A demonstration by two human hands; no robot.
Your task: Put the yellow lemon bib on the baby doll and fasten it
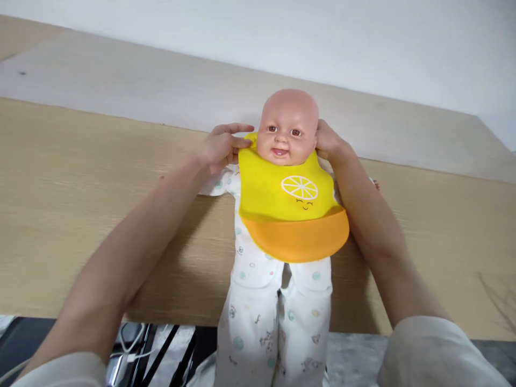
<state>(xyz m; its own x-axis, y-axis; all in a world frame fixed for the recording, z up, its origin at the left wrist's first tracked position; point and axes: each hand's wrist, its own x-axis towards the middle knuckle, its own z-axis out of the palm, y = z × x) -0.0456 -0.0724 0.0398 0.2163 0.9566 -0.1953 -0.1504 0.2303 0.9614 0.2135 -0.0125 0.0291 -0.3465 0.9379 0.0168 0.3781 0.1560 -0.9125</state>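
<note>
A bald baby doll (288, 118) in a white printed outfit (258, 317) lies face up. Over its chest lies a yellow bib (266, 185) with a lemon-slice print and an orange catch pocket (298, 236). My left hand (226, 144) is at the bib's neck strap beside the doll's cheek, the thumb and a finger closing on the strap's edge. On the other side, my right hand (328, 141) reaches in beside the doll's head and neck. Its fingertips are hidden behind the head, as is the back of the neck strap.
The doll rests on a light wooden table (92, 215), its legs reaching past the front edge. A pale raised strip (161, 91) and a white wall (302, 37) stand behind. Below the edge at left are a white cable (133, 341) and dark equipment.
</note>
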